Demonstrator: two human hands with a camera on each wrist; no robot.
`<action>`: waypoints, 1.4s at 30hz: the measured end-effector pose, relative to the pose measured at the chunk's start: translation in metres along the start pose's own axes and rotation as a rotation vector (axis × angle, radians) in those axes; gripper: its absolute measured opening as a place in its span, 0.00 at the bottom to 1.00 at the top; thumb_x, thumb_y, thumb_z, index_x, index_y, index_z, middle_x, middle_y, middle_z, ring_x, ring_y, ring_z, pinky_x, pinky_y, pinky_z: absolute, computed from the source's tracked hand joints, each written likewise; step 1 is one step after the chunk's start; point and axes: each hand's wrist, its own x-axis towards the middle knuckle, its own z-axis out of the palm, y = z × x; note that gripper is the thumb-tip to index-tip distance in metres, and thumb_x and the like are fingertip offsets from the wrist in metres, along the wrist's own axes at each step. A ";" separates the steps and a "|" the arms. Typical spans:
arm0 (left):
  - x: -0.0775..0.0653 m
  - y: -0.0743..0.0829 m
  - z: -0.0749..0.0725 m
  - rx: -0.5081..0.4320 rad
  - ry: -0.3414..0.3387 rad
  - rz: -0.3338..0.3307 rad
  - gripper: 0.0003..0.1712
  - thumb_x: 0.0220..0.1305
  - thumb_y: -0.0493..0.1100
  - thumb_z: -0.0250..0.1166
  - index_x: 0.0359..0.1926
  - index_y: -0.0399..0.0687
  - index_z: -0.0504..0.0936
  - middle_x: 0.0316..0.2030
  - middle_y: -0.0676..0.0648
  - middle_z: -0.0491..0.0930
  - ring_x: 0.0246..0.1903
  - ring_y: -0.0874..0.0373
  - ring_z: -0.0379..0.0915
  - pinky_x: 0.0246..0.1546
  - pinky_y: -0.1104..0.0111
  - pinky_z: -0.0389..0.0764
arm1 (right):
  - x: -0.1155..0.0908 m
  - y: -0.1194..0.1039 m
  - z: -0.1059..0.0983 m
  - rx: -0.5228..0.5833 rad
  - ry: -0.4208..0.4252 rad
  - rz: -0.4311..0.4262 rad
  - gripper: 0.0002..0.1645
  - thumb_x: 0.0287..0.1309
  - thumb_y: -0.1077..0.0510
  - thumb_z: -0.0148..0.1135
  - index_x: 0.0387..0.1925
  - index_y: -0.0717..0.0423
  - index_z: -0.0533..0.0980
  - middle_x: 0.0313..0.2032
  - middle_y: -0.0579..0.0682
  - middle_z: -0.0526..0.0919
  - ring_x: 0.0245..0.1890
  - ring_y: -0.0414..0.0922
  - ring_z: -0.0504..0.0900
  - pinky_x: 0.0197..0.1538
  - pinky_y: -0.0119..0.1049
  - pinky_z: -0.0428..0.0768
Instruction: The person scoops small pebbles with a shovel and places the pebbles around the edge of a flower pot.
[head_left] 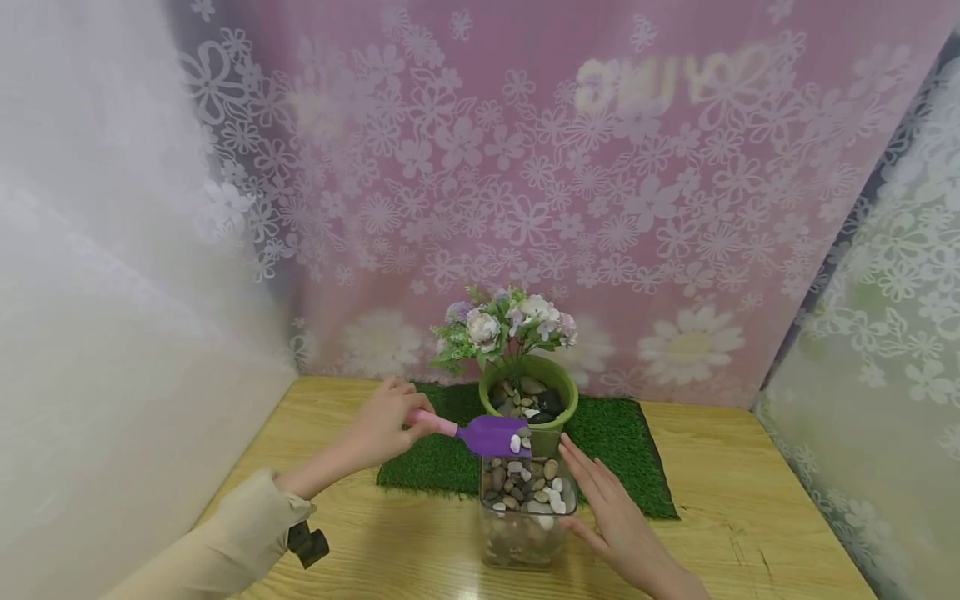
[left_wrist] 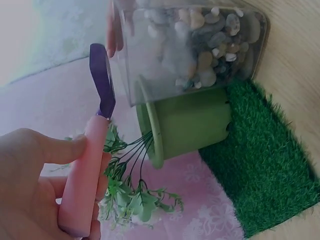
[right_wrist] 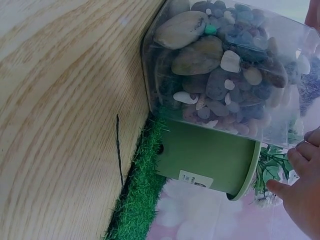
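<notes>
My left hand (head_left: pixel 386 427) grips the pink handle of a small purple trowel (head_left: pixel 491 435), a few white and grey pebbles lying at its blade tip. The blade hangs over the back of a clear square container (head_left: pixel 525 533) filled with pebbles (right_wrist: pixel 220 70). With fingers extended, my right hand (head_left: pixel 611 517) rests at the container's right rim. Right behind the container stands a green flowerpot (head_left: pixel 567 392), with dark and brown stones inside and artificial white and purple flowers (head_left: pixel 510 325). In the left wrist view the fingers and thumb wrap round the trowel handle.
The flowerpot stands on a green artificial turf mat (head_left: pixel 622 450), spread on a wooden table (head_left: pixel 720 492). A pink floral curtain (head_left: pixel 480 183) hangs at the back, with a pale sheet (head_left: pixel 135 250) on the left and a flowered one (head_left: pixel 885 350) on the right.
</notes>
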 end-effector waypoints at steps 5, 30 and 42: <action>0.015 -0.005 -0.002 0.028 0.023 -0.046 0.10 0.68 0.48 0.67 0.36 0.46 0.87 0.31 0.51 0.84 0.37 0.52 0.76 0.56 0.52 0.70 | 0.000 0.000 0.000 -0.003 -0.010 0.007 0.51 0.65 0.49 0.66 0.80 0.54 0.51 0.79 0.54 0.52 0.76 0.48 0.58 0.77 0.30 0.41; 0.105 0.022 0.043 0.327 -0.074 -0.154 0.11 0.68 0.45 0.63 0.30 0.49 0.87 0.31 0.48 0.83 0.39 0.51 0.76 0.59 0.60 0.71 | -0.002 0.005 0.002 -0.004 -0.025 0.001 0.50 0.66 0.49 0.66 0.80 0.57 0.52 0.79 0.54 0.51 0.76 0.48 0.57 0.75 0.26 0.36; 0.124 0.058 0.060 0.586 0.075 -0.022 0.12 0.65 0.48 0.68 0.27 0.50 0.87 0.43 0.45 0.83 0.50 0.51 0.70 0.47 0.64 0.71 | -0.002 0.002 0.000 0.011 -0.008 0.003 0.50 0.66 0.49 0.66 0.80 0.55 0.52 0.79 0.53 0.51 0.75 0.49 0.59 0.74 0.23 0.35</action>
